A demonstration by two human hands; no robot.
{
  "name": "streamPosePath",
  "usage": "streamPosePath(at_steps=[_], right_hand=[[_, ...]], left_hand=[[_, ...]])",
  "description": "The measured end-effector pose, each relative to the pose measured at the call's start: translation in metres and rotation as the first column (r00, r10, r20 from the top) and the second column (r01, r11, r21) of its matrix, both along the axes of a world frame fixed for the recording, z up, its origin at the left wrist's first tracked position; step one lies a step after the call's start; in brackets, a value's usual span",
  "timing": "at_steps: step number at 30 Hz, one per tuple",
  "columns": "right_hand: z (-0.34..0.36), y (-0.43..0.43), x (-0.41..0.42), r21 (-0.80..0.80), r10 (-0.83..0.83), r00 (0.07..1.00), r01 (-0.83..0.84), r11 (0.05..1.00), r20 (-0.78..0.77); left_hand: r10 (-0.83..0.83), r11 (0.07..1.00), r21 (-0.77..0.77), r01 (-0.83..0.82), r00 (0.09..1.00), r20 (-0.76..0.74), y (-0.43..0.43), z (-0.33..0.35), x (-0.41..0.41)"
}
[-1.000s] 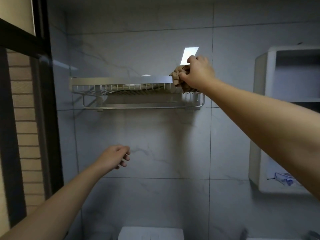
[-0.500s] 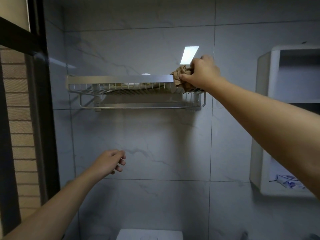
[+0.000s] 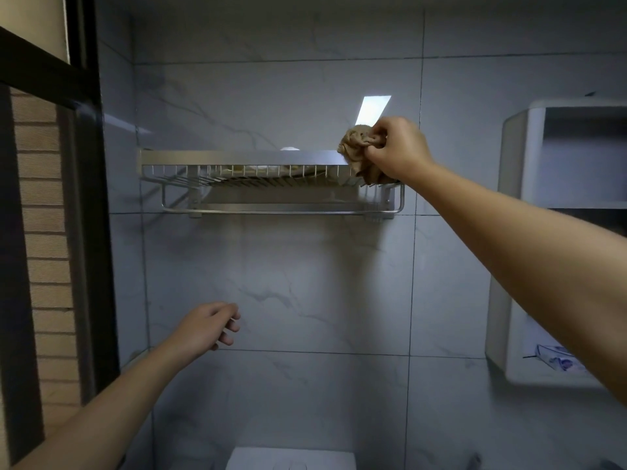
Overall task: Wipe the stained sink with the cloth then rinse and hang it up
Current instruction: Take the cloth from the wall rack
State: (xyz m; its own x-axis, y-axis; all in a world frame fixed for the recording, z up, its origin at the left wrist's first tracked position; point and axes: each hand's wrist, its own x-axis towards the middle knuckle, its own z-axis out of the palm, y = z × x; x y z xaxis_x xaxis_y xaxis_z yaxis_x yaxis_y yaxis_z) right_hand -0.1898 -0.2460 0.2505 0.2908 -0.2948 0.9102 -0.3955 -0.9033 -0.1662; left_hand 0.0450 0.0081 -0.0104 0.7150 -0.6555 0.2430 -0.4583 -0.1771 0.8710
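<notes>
The grey tiled wall [image 3: 305, 300] fills the view, with a dark window frame [image 3: 84, 198] at nine o'clock and a white cabinet [image 3: 515, 232] at three o'clock. Just above centre, towards twelve o'clock, a metal wire shelf [image 3: 237, 157] is fixed to the wall, a rail running under it. At the shelf's right end, about one o'clock, the right hand [image 3: 397, 150] is closed tight around a bunched tan cloth [image 3: 359, 144], which touches the shelf's front edge and droops over it. The left hand [image 3: 207, 325], near seven o'clock, is loosely curled and holds nothing.

No sink shows, so whether wiping and rinsing are done cannot be told. The cloth is at the shelf but gripped, so hanging looks unfinished.

A small packet [image 3: 556, 359] lies in the cabinet at four o'clock; its print is too blurred to read. No other writing shows.
</notes>
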Motion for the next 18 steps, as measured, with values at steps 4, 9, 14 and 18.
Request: streamPosePath(at_steps=[4, 9, 14, 18], right_hand=[[-0.026, 0.029, -0.016, 0.029, 0.161, 0.98, -0.166, 0.986, 0.12], [-0.108, 0.076, -0.042, 0.205, 0.379, 0.914, -0.402, 0.892, 0.144], [-0.29, 0.117, -0.06, 0.592, 0.5, 0.865, -0.425, 0.685, 0.042], [-0.471, 0.169, -0.092, 0.869, 0.51, 0.857, -0.301, 0.392, 0.067]], left_hand=[[-0.002, 1.0, -0.014, 0.002, 1.0, 0.011, 0.012, -0.01, -0.004], [0.036, 0.998, -0.044, -0.039, 0.997, -0.067, 0.037, -0.053, -0.025], [0.086, 0.995, 0.067, -0.072, 0.971, -0.224, 0.076, -0.173, -0.071], [0.223, 0.966, 0.238, -0.106, 0.81, -0.543, 0.124, -0.307, -0.119]])
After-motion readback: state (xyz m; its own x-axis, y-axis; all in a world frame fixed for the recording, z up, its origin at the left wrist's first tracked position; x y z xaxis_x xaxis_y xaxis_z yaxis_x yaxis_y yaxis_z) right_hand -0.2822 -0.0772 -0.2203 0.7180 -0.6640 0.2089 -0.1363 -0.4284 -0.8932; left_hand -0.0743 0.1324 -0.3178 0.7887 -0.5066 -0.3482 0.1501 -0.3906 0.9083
